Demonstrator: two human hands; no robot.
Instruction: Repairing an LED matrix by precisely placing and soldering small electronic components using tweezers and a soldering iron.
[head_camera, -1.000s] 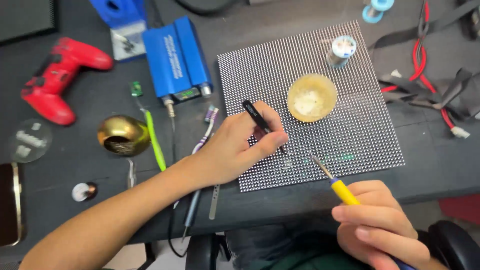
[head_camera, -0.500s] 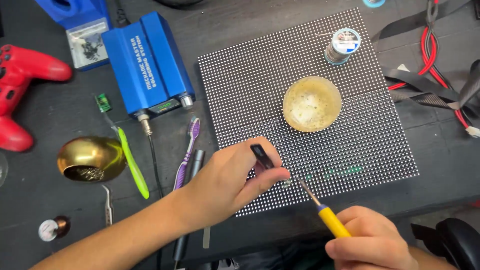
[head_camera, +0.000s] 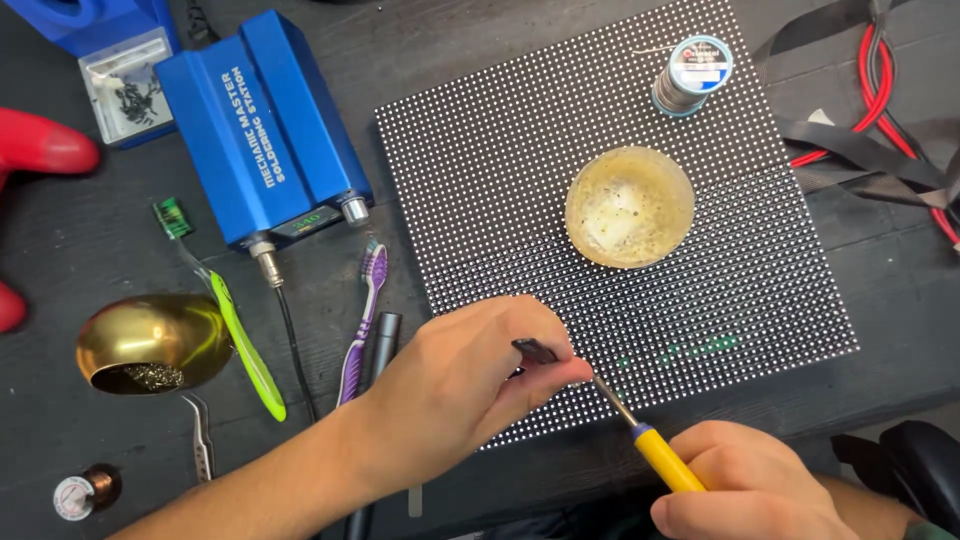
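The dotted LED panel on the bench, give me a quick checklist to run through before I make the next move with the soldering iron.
1. Iron grip: right hand holds the yellow-handled soldering iron by its handle. Ok.
2. Tip position: it points toward the left hand, very close to the fingers. Not ok.
3. Left-hand tool: a dark slim tool is pinched over the LED panel; its working end is hidden. Cannot tell.
4. Flux dish sits upright on the panel, apart from both hands. Ok.
5. Solder spool stands at the panel's far edge. Ok.
6. Panel lies flat on the table. Ok.
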